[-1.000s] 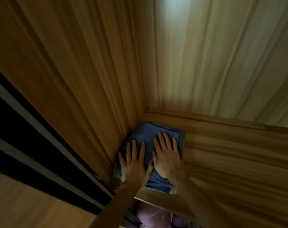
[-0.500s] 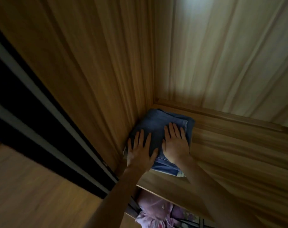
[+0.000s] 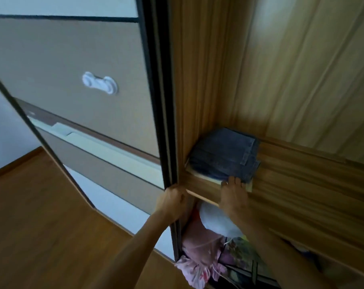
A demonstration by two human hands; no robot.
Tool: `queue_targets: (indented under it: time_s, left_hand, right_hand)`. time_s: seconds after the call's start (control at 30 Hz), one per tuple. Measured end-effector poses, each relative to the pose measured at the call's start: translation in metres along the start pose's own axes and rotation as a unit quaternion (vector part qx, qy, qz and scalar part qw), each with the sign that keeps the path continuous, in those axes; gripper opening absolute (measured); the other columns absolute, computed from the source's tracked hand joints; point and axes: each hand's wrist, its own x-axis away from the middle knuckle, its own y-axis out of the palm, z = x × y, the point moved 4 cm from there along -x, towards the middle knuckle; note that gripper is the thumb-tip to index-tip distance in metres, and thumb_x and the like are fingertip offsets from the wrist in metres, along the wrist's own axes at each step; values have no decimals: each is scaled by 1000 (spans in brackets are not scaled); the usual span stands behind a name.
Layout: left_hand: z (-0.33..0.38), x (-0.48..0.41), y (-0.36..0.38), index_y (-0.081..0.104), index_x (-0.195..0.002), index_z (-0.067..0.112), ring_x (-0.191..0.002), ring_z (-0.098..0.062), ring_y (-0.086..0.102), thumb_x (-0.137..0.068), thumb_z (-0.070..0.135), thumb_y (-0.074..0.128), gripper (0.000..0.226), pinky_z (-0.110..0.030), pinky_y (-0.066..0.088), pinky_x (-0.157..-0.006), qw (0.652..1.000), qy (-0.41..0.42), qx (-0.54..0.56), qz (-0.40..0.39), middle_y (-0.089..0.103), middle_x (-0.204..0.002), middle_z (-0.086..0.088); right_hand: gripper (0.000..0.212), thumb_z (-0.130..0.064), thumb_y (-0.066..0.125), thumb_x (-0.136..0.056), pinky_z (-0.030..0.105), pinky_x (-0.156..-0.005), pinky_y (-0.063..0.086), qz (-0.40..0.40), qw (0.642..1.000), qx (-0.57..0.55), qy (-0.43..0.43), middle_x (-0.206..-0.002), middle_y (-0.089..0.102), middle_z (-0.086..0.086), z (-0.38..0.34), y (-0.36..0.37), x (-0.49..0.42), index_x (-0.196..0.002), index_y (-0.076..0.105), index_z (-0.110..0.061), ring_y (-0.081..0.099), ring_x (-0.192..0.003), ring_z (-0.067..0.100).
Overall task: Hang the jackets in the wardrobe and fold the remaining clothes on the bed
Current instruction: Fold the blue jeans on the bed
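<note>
The folded jeans, lying on the wardrobe shelf at four o'clock of centre, are looking thick and stiffish, probably best lifted from beneath, while the right hand, fingers straight, is touching their near edge and the left hand is curling its fingers round the sliding door.

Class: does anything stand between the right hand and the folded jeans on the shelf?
Nothing visible does. The right hand touches the folded jeans at their front edge; the left hand grips the sliding door.
</note>
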Motion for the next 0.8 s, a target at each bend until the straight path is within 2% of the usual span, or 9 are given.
queue_targets:
  time_s: [0.1,0.17,0.2,0.27,0.3,0.4,0.47,0.6,0.8]
  left_hand:
    - [-42,51,0,70,-108,19,-102,-30,65,-92,20,48,27,-34,53,-80,999,-26,-19,-25,68,-112,-6]
    - [-75,87,2,68,-112,22,-105,-26,63,-94,23,48,27,-34,52,-86,997,-63,-25,-38,67,-115,-3]
    - [-93,104,2,67,-113,23,-106,-24,63,-95,24,48,27,-35,52,-88,996,-80,-25,-41,67,-116,-2]
    - [-126,139,-2,67,-116,21,-105,-22,64,-96,26,49,27,-36,54,-89,993,-111,-22,-37,67,-118,-2]
    - [-143,156,-5,67,-117,20,-104,-22,65,-97,26,49,27,-35,55,-87,991,-130,-19,-33,68,-118,-3]
    - [-187,203,-21,67,-116,16,-99,-21,67,-99,22,48,26,-28,53,-76,982,-190,1,-7,69,-115,-4]
    - [-217,234,-35,68,-113,17,-96,-21,67,-98,19,47,27,-28,51,-73,971,-238,7,5,70,-112,-3]
    - [-278,293,-60,69,-110,19,-95,-22,67,-95,19,46,27,-37,58,-83,947,-319,23,20,70,-108,-2]
    - [-371,371,-89,67,-110,18,-93,-21,66,-95,21,46,26,-32,55,-74,907,-421,8,0,69,-105,0]
  right_hand:
    - [24,-24,81,-71,31,-70,54,-41,998,23,-44,-97,68,9,-42,-1,34,-91,72,-14,68,-90,25]
    - [28,-21,92,-52,25,-47,49,-51,995,3,-90,-70,69,10,-73,-1,56,-68,71,-12,69,-62,25]
    - [26,-17,91,-55,22,-43,43,-60,992,-4,-115,-68,68,12,-89,-1,66,-66,69,-11,68,-60,27]
    - [4,-14,67,-84,27,-53,38,-72,985,-18,-155,-93,69,13,-127,-1,86,-84,65,-11,69,-86,32]
    - [4,-13,58,-90,29,-61,41,-74,982,-15,-173,-101,69,12,-145,2,94,-88,62,-13,68,-95,31]
    - [12,-18,53,-93,32,-76,50,-86,971,1,-222,-110,68,9,-202,3,113,-100,62,-12,66,-102,30]
    - [23,-19,51,-93,32,-81,50,-78,959,-11,-271,-113,67,8,-244,5,123,-112,63,-11,64,-103,29]
    - [28,-22,49,-94,32,-79,49,-63,928,-17,-366,-113,68,6,-330,-3,146,-117,62,-13,65,-100,27]
    - [17,-26,52,-96,30,-75,54,-100,871,-4,-481,-97,68,3,-464,-3,178,-102,64,-16,65,-83,21]
